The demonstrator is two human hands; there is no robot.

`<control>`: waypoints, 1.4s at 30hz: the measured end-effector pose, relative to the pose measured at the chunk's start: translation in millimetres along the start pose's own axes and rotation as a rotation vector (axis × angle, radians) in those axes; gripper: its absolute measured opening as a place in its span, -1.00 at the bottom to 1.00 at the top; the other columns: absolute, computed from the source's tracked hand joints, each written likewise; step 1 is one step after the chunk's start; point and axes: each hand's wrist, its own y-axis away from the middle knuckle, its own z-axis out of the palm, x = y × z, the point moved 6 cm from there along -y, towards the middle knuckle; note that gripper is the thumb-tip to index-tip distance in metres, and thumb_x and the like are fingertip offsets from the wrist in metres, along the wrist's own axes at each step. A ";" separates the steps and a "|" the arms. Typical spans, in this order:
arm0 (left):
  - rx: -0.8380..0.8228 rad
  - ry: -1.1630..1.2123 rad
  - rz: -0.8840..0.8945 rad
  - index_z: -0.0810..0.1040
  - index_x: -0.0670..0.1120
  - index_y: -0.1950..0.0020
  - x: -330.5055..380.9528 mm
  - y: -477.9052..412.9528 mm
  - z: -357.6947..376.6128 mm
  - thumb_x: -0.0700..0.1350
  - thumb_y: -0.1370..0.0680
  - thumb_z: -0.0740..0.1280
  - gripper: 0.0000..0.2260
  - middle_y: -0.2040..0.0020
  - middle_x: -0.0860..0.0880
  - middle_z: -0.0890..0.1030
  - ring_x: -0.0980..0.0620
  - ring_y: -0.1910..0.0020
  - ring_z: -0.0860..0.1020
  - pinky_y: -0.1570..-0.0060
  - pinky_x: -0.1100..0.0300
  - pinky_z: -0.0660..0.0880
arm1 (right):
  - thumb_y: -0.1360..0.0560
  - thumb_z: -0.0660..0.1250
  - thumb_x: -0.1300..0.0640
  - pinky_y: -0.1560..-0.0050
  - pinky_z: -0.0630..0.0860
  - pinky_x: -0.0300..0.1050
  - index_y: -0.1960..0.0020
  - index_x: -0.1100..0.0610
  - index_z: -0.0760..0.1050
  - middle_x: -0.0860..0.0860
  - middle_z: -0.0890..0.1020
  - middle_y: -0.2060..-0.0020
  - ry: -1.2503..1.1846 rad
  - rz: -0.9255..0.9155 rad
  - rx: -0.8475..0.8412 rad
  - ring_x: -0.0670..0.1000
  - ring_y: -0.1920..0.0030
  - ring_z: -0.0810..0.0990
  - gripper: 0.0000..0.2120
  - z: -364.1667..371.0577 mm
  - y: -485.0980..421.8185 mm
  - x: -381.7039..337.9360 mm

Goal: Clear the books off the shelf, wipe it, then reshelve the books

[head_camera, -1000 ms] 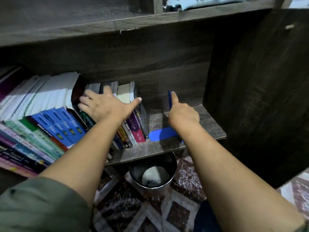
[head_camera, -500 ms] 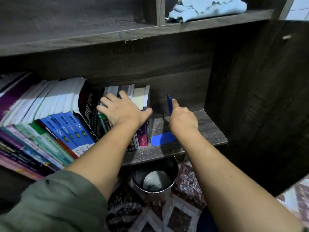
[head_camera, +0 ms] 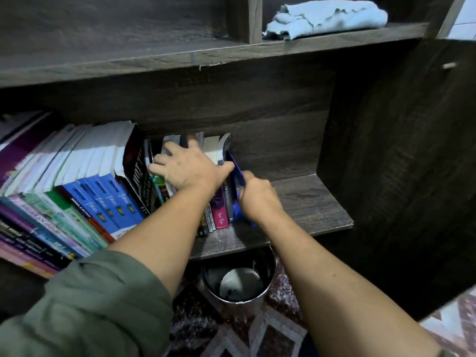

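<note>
A row of small upright books (head_camera: 219, 210) stands mid-shelf on the dark wooden shelf board (head_camera: 311, 202). My left hand (head_camera: 189, 167) lies spread over their tops, thumb against the rightmost book. Pushed up against that book is a blue bookend (head_camera: 235, 173), and my right hand (head_camera: 258, 198) grips it from the right, fingers curled around its upright plate. Larger books (head_camera: 77, 191) lean in a slanted row at the left, among them several blue-spined ones.
A light blue cloth (head_camera: 327, 18) lies bunched on the shelf above. Below the shelf edge stands a round metal bin (head_camera: 239, 282) on a patterned rug (head_camera: 270, 338). A dark side panel (head_camera: 401, 163) closes the shelf at the right.
My right hand slid the blue bookend left until it met the small books. The left hand shifted right with the books, which now stand more upright. The view tilted up.
</note>
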 end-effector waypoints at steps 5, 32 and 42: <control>-0.001 0.057 -0.043 0.29 0.04 -0.42 -8.5 -3.5 -2.7 0.55 -0.18 0.27 -0.05 -0.38 -0.27 0.28 -0.32 -0.28 0.33 -0.24 -0.19 0.22 | -0.57 0.11 0.16 -0.06 0.45 0.01 -0.40 -0.04 0.35 0.26 0.58 -0.11 -0.107 -0.066 -0.004 0.28 -0.15 0.52 -0.59 19.8 -6.4 -13.3; 0.072 -0.052 0.568 0.03 -0.11 -0.57 -42.5 15.5 15.7 0.10 -0.37 0.52 -0.05 -0.54 -0.24 0.14 -0.20 -0.53 0.11 -0.49 -0.01 0.02 | -0.57 0.18 0.17 -0.13 0.47 -0.04 -0.47 -0.13 0.24 0.20 0.58 -0.16 -0.147 -0.080 -0.118 0.20 -0.13 0.56 -0.49 38.2 -10.4 -30.9; 0.227 -0.071 0.615 -0.01 -0.15 -0.56 -57.7 45.6 8.9 0.22 -0.46 0.38 -0.11 -0.53 -0.19 0.16 -0.17 -0.52 0.11 -0.51 -0.09 0.00 | -0.57 0.21 0.06 -0.30 0.33 0.13 -0.57 0.07 -0.08 0.17 0.31 -0.41 0.531 -0.165 0.010 0.23 -0.39 0.30 -0.31 9.3 14.3 -39.9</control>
